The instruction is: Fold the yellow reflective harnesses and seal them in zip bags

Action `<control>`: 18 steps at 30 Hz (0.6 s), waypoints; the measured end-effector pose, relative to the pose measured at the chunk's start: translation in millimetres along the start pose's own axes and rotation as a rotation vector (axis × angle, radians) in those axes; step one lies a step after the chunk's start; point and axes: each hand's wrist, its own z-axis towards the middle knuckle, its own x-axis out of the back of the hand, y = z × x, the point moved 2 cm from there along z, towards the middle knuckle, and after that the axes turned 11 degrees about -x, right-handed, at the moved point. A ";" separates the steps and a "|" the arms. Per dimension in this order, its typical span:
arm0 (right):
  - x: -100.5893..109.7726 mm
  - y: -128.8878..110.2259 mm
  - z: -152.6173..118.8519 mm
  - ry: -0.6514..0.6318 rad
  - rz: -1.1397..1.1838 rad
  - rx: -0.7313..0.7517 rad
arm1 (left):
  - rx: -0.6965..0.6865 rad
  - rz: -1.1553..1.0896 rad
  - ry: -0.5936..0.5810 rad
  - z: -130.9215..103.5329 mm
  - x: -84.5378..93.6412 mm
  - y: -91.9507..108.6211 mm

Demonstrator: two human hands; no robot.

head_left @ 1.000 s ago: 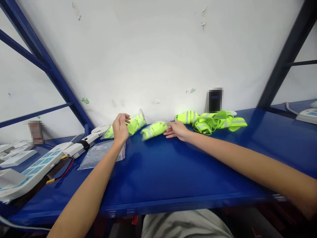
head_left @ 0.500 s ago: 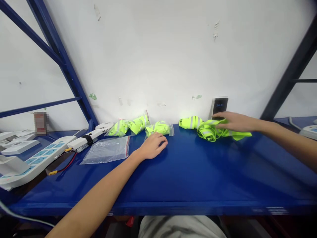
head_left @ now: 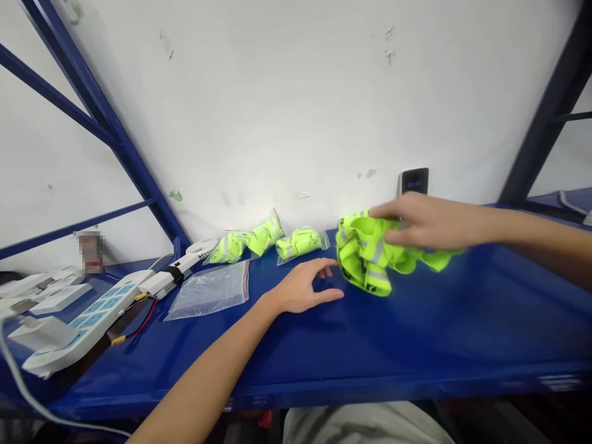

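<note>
A loose, crumpled reflective vest (head_left: 363, 256), neon yellow with silver bands, is in the grip of my right hand (head_left: 425, 221), which holds it from above, with a trailing end to the right. The fingertips are partly hidden in the folds. My left hand (head_left: 305, 287) is just left of the vest, low over the table, thumb and fingers apart and holding nothing. Beyond it, a vest in a clear zip bag (head_left: 301, 242) lies by the wall. More bagged neon material (head_left: 247, 240) is further left. A flat clear zip bag (head_left: 210, 290) lies left of my left forearm.
On the left of the blue table (head_left: 416, 345) are a white power strip (head_left: 92, 320) with plugs, a white handheld fan (head_left: 178, 268) and a red-black cable (head_left: 143, 320). A small clock display (head_left: 414, 180) stands against the wall. Blue frame posts (head_left: 124, 148) flank the table.
My right hand has brought the vest left and nearer, hiding the rolled one behind. My left hand has moved right towards it with the fingers spreading. The camera view has shifted slightly.
</note>
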 end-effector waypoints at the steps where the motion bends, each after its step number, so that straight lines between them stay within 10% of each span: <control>1: 2.9 -11.3 5.6 -0.014 0.018 0.041 | 0.011 -0.074 0.019 0.6 -1.5 -0.6; 10: 27.2 -90.3 69.7 0.579 0.050 0.201 | 0.239 -0.813 0.186 -4.4 2.6 -25.5; 15: -12.8 -71.2 120.8 0.389 0.043 0.296 | 0.430 -0.912 0.207 -5.7 0.6 -33.3; 18: -38.6 -68.1 107.7 0.421 0.139 0.304 | 0.483 -0.923 0.311 -5.3 -3.3 -41.8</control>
